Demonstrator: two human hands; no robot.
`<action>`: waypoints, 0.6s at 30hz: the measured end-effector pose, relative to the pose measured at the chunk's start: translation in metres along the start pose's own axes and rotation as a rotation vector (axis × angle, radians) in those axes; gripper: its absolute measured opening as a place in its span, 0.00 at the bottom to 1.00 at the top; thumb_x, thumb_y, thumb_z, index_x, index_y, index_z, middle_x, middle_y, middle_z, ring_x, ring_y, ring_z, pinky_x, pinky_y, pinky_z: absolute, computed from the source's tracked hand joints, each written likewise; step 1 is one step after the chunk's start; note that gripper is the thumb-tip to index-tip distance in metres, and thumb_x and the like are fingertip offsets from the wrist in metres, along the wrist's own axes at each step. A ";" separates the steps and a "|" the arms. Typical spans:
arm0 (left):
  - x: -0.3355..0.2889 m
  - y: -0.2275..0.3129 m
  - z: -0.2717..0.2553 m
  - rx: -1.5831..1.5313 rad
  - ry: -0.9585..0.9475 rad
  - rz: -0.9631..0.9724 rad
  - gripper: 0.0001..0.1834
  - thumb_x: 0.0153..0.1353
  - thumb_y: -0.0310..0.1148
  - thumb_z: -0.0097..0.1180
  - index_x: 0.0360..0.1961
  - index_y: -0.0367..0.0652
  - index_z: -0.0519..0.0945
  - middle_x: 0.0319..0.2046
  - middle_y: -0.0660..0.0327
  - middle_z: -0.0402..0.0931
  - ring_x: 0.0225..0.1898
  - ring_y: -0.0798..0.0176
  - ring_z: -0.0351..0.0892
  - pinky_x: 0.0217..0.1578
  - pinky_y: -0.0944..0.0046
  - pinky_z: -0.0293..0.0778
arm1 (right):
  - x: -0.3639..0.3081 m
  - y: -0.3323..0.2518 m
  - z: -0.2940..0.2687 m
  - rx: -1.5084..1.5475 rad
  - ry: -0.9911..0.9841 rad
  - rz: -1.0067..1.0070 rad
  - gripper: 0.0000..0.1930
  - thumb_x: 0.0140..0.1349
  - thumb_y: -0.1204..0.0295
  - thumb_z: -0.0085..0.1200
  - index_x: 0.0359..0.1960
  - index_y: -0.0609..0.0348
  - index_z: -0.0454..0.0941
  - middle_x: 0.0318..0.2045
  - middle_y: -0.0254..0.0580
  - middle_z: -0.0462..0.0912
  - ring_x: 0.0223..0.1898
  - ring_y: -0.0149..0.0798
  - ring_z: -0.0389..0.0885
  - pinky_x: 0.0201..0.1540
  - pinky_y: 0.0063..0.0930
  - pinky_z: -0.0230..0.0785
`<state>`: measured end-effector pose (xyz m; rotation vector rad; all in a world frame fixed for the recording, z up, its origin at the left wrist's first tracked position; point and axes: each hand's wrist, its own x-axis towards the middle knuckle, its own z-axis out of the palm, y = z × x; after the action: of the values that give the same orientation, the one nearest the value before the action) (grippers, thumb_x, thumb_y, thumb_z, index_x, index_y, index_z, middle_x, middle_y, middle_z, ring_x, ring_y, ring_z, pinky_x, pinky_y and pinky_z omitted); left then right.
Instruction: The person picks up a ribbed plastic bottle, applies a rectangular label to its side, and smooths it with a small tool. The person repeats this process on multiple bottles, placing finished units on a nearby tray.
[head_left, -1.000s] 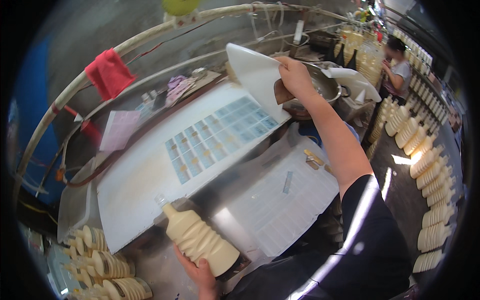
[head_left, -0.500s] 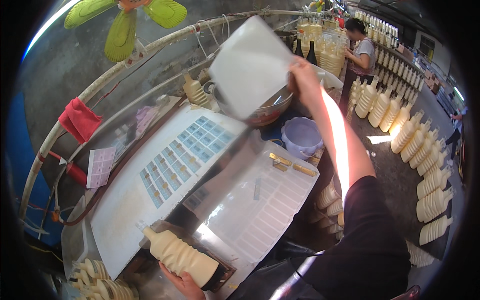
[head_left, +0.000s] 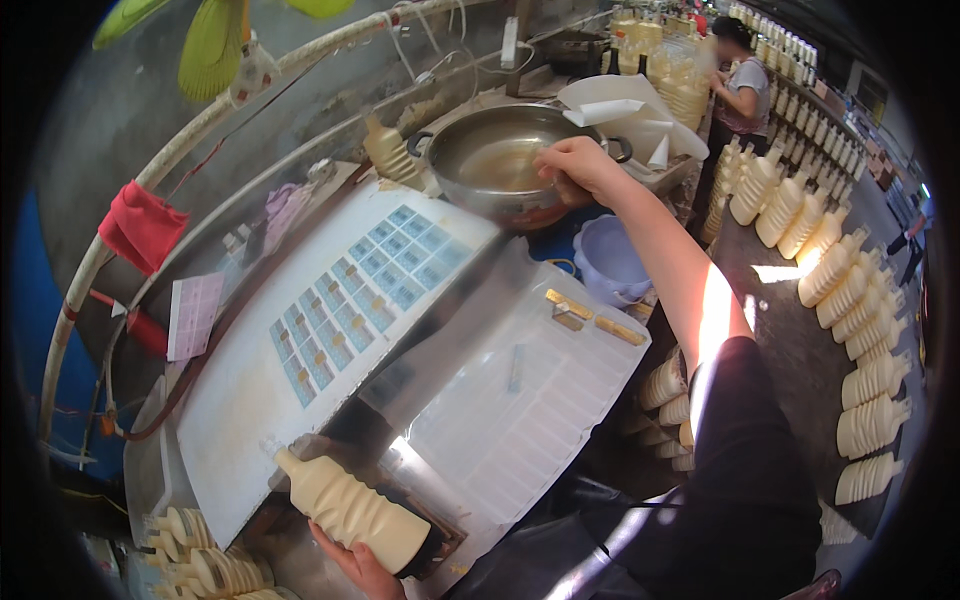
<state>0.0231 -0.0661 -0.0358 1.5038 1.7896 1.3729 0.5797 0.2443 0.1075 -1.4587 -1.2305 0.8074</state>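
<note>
At the lower left, my left hand [head_left: 362, 570] is closed around the lower side of a cream ridged bottle [head_left: 352, 508], which lies tilted with its clear neck toward the white board [head_left: 222, 440]. My right arm reaches far forward, and my right hand [head_left: 582, 168] hovers at the near right rim of a metal pan [head_left: 478, 150] with dark handles. Its fingers are curled in; whether anything small sits between them is hidden. Rows of blue label pieces [head_left: 340, 300] lie on the board. Curled white sheets [head_left: 640, 122] rest just beyond the right hand.
A translucent plastic sheet [head_left: 470, 410] with gold strips [head_left: 620, 330] covers the surface before me. A lavender bucket [head_left: 610, 258] stands beside the pan. Cream bottles [head_left: 845, 310] line the right-hand table. A person [head_left: 742, 85] stands at the far right; a green-bladed fan [head_left: 212, 55] hangs upper left.
The pale square sheet has left my right hand, which has moved slightly down and left to the pan's rim. The pan now shows fully. My left hand keeps hold of the bottle.
</note>
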 end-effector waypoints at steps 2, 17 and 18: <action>0.000 0.007 0.013 -0.281 0.017 -0.100 0.51 0.65 0.54 0.55 0.79 0.37 0.48 0.74 0.44 0.54 0.71 0.45 0.62 0.70 0.48 0.58 | 0.022 -0.001 0.001 -0.468 0.023 -0.064 0.16 0.59 0.58 0.65 0.31 0.61 0.90 0.28 0.48 0.88 0.28 0.40 0.87 0.36 0.35 0.77; -0.001 0.005 0.014 -0.318 -0.022 -0.082 0.55 0.68 0.64 0.52 0.79 0.33 0.45 0.75 0.45 0.52 0.72 0.48 0.61 0.69 0.49 0.61 | 0.056 -0.006 0.000 0.408 -0.174 0.249 0.15 0.72 0.57 0.55 0.27 0.46 0.73 0.17 0.22 0.66 0.15 0.20 0.63 0.15 0.15 0.49; 0.000 0.006 0.015 -0.330 -0.027 -0.088 0.55 0.67 0.64 0.52 0.79 0.34 0.45 0.75 0.45 0.51 0.72 0.48 0.61 0.69 0.49 0.62 | 0.042 -0.015 -0.002 0.308 -0.244 0.237 0.16 0.73 0.56 0.55 0.27 0.46 0.73 0.18 0.22 0.66 0.14 0.19 0.63 0.14 0.16 0.49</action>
<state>0.0382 -0.0606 -0.0366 1.2487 1.5047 1.5085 0.5878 0.2830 0.1275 -1.2928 -1.0617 1.3072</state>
